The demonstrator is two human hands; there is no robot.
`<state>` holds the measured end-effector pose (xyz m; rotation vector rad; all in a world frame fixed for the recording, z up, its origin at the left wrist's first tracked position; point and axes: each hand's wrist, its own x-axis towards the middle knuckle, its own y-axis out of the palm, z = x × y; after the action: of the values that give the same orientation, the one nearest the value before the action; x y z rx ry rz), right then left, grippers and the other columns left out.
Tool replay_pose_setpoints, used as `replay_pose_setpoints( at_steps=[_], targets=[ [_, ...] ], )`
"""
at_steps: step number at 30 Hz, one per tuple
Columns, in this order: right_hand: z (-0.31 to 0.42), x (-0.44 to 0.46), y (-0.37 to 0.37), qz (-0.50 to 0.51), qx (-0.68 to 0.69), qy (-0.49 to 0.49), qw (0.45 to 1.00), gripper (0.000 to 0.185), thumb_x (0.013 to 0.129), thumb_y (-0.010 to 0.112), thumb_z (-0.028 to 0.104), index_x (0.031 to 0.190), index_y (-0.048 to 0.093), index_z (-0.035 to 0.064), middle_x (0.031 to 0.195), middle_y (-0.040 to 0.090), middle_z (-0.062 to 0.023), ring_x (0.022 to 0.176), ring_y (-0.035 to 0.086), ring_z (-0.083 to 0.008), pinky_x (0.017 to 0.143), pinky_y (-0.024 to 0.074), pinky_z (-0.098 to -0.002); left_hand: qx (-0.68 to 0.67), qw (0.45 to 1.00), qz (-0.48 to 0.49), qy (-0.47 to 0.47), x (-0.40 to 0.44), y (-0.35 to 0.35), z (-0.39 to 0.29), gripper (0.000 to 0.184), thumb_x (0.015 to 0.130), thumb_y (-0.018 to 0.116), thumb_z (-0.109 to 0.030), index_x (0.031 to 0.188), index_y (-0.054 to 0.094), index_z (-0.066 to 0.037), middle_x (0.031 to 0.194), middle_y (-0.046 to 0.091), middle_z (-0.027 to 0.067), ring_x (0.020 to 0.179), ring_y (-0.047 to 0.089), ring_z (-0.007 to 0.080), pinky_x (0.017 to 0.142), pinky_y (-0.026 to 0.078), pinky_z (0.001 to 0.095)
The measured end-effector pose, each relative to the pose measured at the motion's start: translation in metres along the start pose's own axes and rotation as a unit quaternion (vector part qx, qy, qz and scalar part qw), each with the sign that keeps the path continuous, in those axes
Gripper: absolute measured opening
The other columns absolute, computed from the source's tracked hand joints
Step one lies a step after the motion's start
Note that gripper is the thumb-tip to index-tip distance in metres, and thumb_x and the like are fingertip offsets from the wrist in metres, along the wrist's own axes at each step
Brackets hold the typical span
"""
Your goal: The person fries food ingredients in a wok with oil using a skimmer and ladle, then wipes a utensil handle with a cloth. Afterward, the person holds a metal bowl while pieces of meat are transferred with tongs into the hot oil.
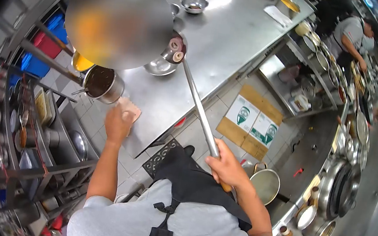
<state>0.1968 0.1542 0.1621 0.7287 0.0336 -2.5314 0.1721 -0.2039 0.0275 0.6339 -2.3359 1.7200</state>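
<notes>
"What's biggest?"
"The table [221, 51], steel, filling the view around 12 o'clock."
"After that?"
"Cardboard [251, 121] on the floor, at 3."
"Then?"
"The ladle [199, 105], slanting from 11 down to 5. The right hand [228, 165], between 4 and 5, is wrapped round its handle."
"And the pot [116, 91]?"
"Between 9 and 10, at the table's edge, with something dark inside."
"The bowl [159, 70]?"
"On the table at 11, partly behind a blur. The ladle's head is right by its rim; I can't tell whether they touch."
"The left hand [120, 120]?"
"At 9, just beside the pot, closed on a pink cloth [132, 108]."
"Smallest?"
"Sliced rings [175, 44] in the ladle's head."
</notes>
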Motion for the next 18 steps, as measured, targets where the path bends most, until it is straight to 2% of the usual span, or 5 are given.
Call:
replay_pose_setpoints(
  at_steps=[2,4,10,15,18],
  targets=[
    [-0.011,0.03,-0.001,-0.014,-0.099,-0.019,0.995,0.049,0.087,0.052,0.013,0.131,0.033,0.0037,0.062,0.052,-0.0049,0.042,0.05,-0.0145,0.037,0.0383,-0.0298,0.071,0.996,0.047,0.006,-0.01,0.001,0.007,0.031,0.08,0.063,-0.019,0.105,0.06,-0.001,0.102,0.058,0.0156,0.09,0.055,0.035,0.081,0.043,0.0437],
    [-0.027,0.056,-0.003,-0.077,-0.292,-0.075,0.95,0.05,0.086,0.052,0.015,0.131,0.032,0.0038,0.068,0.061,-0.0163,0.053,0.06,-0.0306,0.049,0.0459,-0.0421,0.044,0.997,0.052,-0.028,-0.014,0.014,0.007,0.023,0.08,0.062,-0.02,0.095,0.061,-0.003,0.097,0.059,0.0149,0.09,0.056,0.0347,0.078,0.043,0.0441],
    [-0.015,0.09,-0.016,-0.161,-0.402,-0.071,0.899,0.052,0.085,0.051,0.013,0.132,0.032,0.0067,0.083,0.062,-0.029,0.081,0.059,-0.0479,0.074,0.0444,-0.0541,0.022,0.998,0.0,-0.058,0.026,0.041,-0.002,0.02,0.085,0.056,-0.024,0.082,0.06,-0.005,0.085,0.062,0.014,0.082,0.059,0.0332,0.072,0.046,0.0452],
    [-0.005,0.094,-0.032,-0.135,-0.231,-0.089,0.959,0.055,0.084,0.056,0.016,0.134,0.033,0.0091,0.075,0.062,-0.019,0.072,0.062,-0.0361,0.068,0.0465,-0.0426,0.017,0.996,0.009,-0.088,0.045,0.042,-0.014,0.025,0.088,0.051,-0.027,0.081,0.061,-0.005,0.085,0.063,0.0143,0.082,0.059,0.0329,0.072,0.046,0.046],
    [0.006,0.078,-0.023,-0.182,-0.286,-0.072,0.938,0.058,0.083,0.058,0.016,0.135,0.032,0.0089,0.07,0.058,-0.0135,0.067,0.06,-0.0282,0.065,0.0458,-0.0389,0.022,0.998,-0.002,-0.067,0.038,0.054,-0.009,0.025,0.088,0.051,-0.027,0.082,0.062,-0.006,0.086,0.063,0.0146,0.083,0.059,0.0332,0.073,0.046,0.0454]
  ],
)
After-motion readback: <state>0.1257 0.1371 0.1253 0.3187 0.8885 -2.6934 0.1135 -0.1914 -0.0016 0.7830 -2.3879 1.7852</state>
